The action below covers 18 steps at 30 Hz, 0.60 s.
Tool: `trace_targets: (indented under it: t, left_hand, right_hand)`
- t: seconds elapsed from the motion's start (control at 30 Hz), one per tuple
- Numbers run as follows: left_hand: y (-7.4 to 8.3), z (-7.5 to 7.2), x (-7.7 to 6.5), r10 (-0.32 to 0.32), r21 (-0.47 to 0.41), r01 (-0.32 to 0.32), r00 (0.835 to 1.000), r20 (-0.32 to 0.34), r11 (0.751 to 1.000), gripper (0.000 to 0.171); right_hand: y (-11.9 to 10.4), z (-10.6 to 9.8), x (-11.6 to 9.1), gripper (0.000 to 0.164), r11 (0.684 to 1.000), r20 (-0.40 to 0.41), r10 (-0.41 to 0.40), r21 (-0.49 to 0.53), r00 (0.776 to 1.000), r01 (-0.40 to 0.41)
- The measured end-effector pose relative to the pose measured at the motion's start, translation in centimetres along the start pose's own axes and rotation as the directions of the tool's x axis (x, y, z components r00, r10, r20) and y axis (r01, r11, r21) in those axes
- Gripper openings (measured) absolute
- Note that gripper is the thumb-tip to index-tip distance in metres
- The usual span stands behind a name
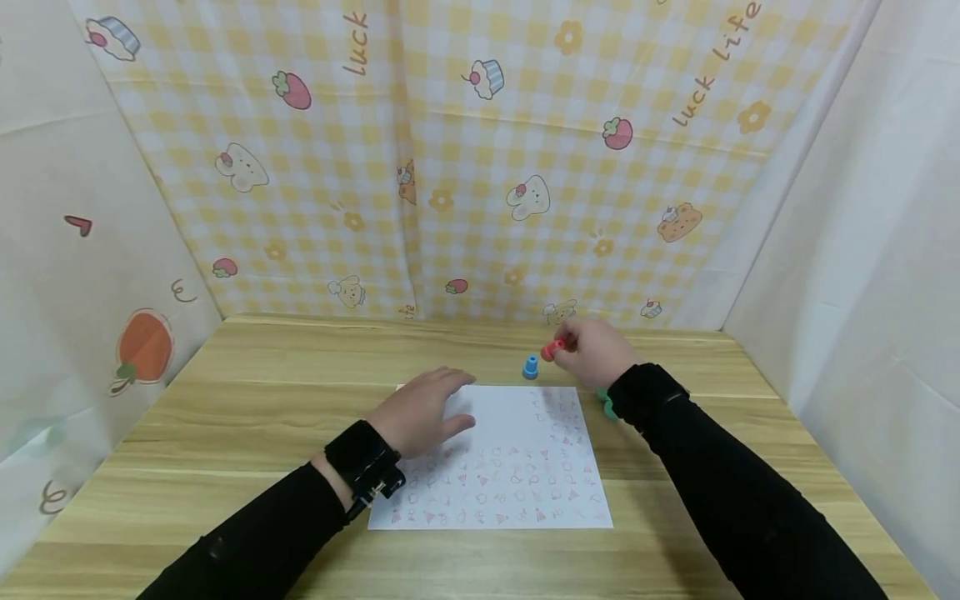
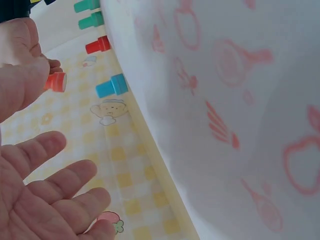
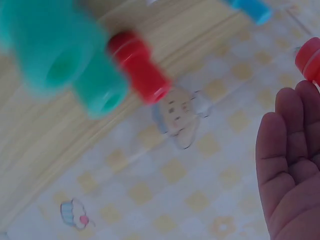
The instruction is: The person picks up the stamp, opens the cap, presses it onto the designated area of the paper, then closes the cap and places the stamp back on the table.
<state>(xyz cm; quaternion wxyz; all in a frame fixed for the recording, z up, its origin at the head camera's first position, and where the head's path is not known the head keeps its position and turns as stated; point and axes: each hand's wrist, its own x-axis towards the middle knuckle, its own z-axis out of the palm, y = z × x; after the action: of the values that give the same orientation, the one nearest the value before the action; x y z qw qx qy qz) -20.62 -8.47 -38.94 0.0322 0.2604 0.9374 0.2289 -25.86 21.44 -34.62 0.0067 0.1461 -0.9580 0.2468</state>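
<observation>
My right hand [image 1: 597, 353] pinches a red stamp [image 2: 57, 82] above the table, behind the paper's far right corner. A second red stamp [image 3: 140, 67] stands on the table close by. To its left is an upright blue stamp [image 1: 531, 367]. Green stamps [image 1: 609, 408] stand under my right wrist, partly hidden by the cuff in the head view. My left hand [image 1: 426, 412] is over the left side of a white sheet [image 1: 495, 417], fingers extended and thumb apart, holding nothing. Rows of small red prints cover the sheet's near part and right edge.
The sheet lies on a wood-grain table [image 1: 300, 358]. Behind the table hangs a yellow checked cloth [image 1: 487, 167], with white cloth [image 1: 847, 250] at both sides. Each wrist wears a black band with a camera.
</observation>
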Motion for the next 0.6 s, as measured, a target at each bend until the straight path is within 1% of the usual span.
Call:
trace_targets:
  t: [0.13,0.2,0.27,0.37,0.47,0.6]
  left_hand:
    - [0.3,0.1,0.0,0.017,-0.07,-0.019,0.999,-0.029,0.997,0.057]
    - [0.5,0.1,0.0,0.018,-0.098,-0.022,0.999,-0.042,0.995,0.056]
    - [0.8,0.2,0.1,0.014,-0.12,-0.021,0.998,-0.056,0.993,0.057]
    - [1.2,0.4,0.2,0.007,-0.168,-0.021,0.997,-0.08,0.986,0.057]
    - [1.7,0.6,0.2,0.003,-0.238,-0.026,0.995,-0.099,0.971,0.056]
    - [2.3,1.0,0.1,0.006,-0.316,-0.043,0.993,-0.116,0.948,0.056]
  right_hand:
    - [-1.0,0.7,-1.1,0.006,0.991,-0.051,-0.027,0.133,0.998,0.034]
    - [-1.5,1.2,-1.7,0.006,0.977,-0.064,-0.031,0.209,0.997,0.044]
    - [-2.0,1.7,-2.1,0.006,0.956,-0.062,-0.033,0.289,0.998,0.05]
    - [-2.7,2.6,-2.8,0.006,0.907,-0.044,-0.032,0.419,0.999,0.047]
    - [-3.3,3.5,-3.3,0.006,0.841,-0.012,-0.017,0.541,1.0,0.021]
    - [-4.0,4.6,-4.1,0.008,0.76,0.044,-0.018,0.65,0.999,-0.015]
